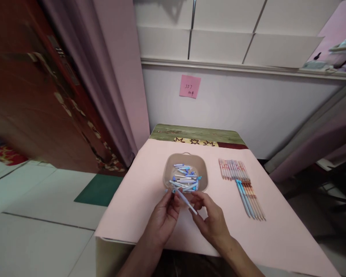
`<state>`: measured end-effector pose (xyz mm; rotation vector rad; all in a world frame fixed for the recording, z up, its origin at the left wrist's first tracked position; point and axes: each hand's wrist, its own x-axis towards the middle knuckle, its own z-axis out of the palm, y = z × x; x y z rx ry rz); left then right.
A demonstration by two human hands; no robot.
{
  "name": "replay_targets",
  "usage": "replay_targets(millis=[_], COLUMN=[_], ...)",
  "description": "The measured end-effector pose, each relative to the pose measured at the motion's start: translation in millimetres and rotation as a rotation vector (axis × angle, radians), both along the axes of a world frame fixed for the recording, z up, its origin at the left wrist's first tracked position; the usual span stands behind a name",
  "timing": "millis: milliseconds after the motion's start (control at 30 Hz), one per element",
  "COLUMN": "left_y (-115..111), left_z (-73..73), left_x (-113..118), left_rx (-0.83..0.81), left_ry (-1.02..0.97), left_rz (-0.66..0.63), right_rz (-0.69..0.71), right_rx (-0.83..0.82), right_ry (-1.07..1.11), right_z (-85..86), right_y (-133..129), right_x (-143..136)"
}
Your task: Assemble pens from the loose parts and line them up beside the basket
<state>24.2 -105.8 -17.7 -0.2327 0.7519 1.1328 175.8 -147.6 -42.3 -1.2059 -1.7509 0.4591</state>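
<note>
A light purple and white pen piece point(186, 201) slants between my two hands, just in front of a beige bin. My left hand point(165, 215) pinches its upper end, where a small blue part shows. My right hand point(210, 217) is beside its lower, white end, thumb and fingers curved apart; whether a fingertip touches it is hard to tell. The beige bin point(201, 165) holds many loose blue, purple and white pen parts point(186, 179).
On the pink-covered table point(150, 165), a row of reddish pens point(233, 170) lies at the right. Nearer me is a second row of blue and brown pens point(250, 200). A pink note point(190, 86) is stuck on the wall behind.
</note>
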Motion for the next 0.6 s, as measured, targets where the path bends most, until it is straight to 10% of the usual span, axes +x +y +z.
replay_targets(millis=[233, 600], left_y=[-5, 29], left_z=[-2.1, 13.9], left_x=[11, 14], left_rx=[0.012, 0.188], left_ry=[0.0, 0.219], left_rz=[-0.039, -0.119], right_rz=[0.05, -0.173], right_rx=[-0.01, -0.195], right_ry=[0.22, 0.257], right_z=[-9.2, 23.2], right_y=[19, 39], right_x=[-3, 13])
